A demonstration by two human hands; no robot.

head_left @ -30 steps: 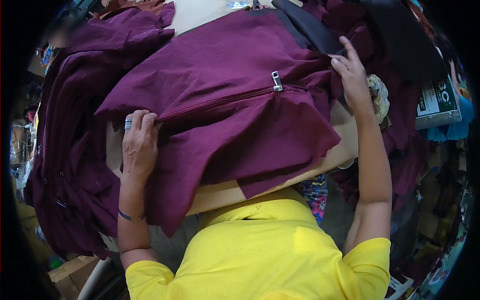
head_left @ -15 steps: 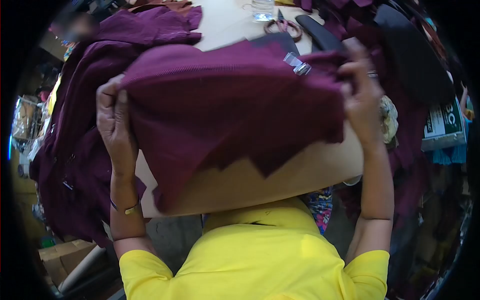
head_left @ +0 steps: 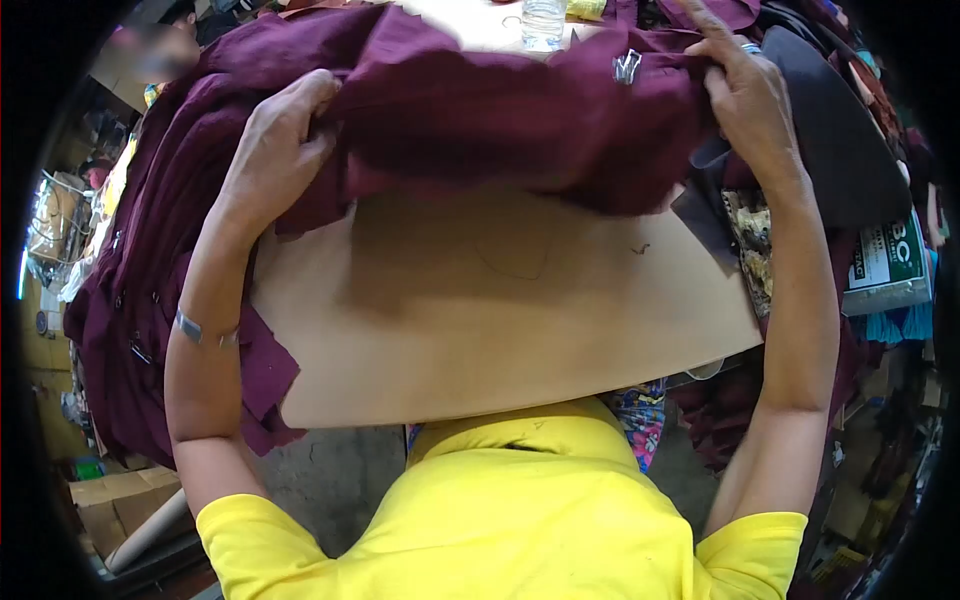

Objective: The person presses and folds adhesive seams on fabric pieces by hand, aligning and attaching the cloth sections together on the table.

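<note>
A maroon cloth piece (head_left: pixel 480 120) is stretched between both hands above the far part of the board, its lower edge blurred. My left hand (head_left: pixel 285 140) pinches its left end, fingers closed. At the right end my right hand (head_left: pixel 745 90) grips the cloth between thumb and fingers, with the index finger pointing up. A shiny metal clip (head_left: pixel 627 67) sits on the cloth near its upper right corner. Beneath lies the tan board (head_left: pixel 480 340), with a loose thread on it.
Heaped maroon cloth (head_left: pixel 150 250) hangs over the left side. A clear bottle (head_left: pixel 543 25) stands at the far edge. On the right are a dark padded shape (head_left: pixel 835 130) and a labelled box (head_left: pixel 890 260). Part of a person's blurred head (head_left: pixel 160 50) shows at the upper left.
Both hands have moved up and away from the body with the cloth, uncovering more of the board. The scissors at the far side are now hidden.
</note>
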